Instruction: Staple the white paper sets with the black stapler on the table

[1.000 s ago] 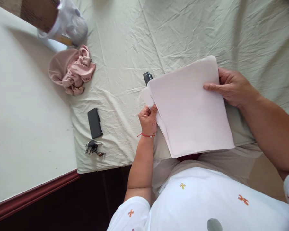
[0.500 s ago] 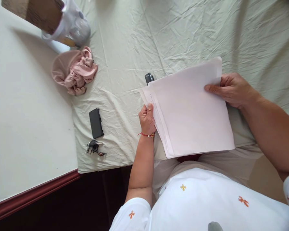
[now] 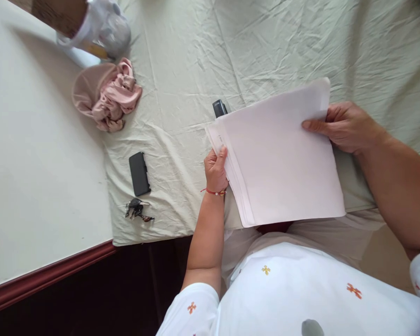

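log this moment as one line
left hand: grips papers at left edge | right hand: grips right edge | black object: partly hidden by papers | on cloth: flat black case, keys

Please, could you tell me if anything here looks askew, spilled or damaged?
The paper sheets look slightly askew: near the left hand, their edges fan out in uneven steps instead of lining up. The pink cloth lies crumpled, though that may be normal. I see no spill or clear damage.
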The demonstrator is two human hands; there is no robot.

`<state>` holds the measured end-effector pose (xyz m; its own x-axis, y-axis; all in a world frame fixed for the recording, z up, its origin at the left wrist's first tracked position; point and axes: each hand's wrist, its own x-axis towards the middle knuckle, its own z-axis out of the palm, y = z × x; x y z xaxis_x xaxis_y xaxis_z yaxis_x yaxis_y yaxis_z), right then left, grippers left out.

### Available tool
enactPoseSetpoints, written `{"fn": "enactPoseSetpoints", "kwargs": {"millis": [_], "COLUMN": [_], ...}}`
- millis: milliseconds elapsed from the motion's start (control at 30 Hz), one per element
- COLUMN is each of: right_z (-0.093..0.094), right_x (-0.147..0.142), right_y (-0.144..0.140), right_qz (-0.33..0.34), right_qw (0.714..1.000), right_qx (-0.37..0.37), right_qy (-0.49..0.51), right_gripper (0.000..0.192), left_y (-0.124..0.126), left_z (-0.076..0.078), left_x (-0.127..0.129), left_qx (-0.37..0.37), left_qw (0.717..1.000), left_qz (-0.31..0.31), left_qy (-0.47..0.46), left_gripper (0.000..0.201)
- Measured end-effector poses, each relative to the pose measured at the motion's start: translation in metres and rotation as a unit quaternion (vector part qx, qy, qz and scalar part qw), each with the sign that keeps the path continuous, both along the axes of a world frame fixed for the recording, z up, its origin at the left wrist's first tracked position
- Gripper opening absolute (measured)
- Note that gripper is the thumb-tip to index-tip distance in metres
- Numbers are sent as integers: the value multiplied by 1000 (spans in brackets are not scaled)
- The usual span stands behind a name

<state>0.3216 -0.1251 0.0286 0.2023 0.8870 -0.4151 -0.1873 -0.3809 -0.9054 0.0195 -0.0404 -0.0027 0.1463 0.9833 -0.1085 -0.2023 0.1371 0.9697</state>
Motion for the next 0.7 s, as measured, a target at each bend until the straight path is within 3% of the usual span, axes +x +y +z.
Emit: {"fn": "enactPoseSetpoints", "kwargs": {"millis": [233, 433, 700], "right_z": [1, 0, 2], "right_x": [-5, -5, -6], "right_y": [1, 2, 2], "right_qz": [-12, -34, -32], "right_qw": [998, 999, 999], "right_qx": [48, 36, 26], "right_qy": [25, 3, 24], "right_gripper": [28, 12, 7], "left_y": [0, 2, 3], "left_z": [-1, -2, -2], "left_x": [-2, -1, -3], "left_qx": [-9, 10, 17], "left_qw": [1000, 1000, 1000], "left_qz": [9, 7, 0], "left_qy": [-2, -5, 4], "left_gripper": [39, 41, 41]}}
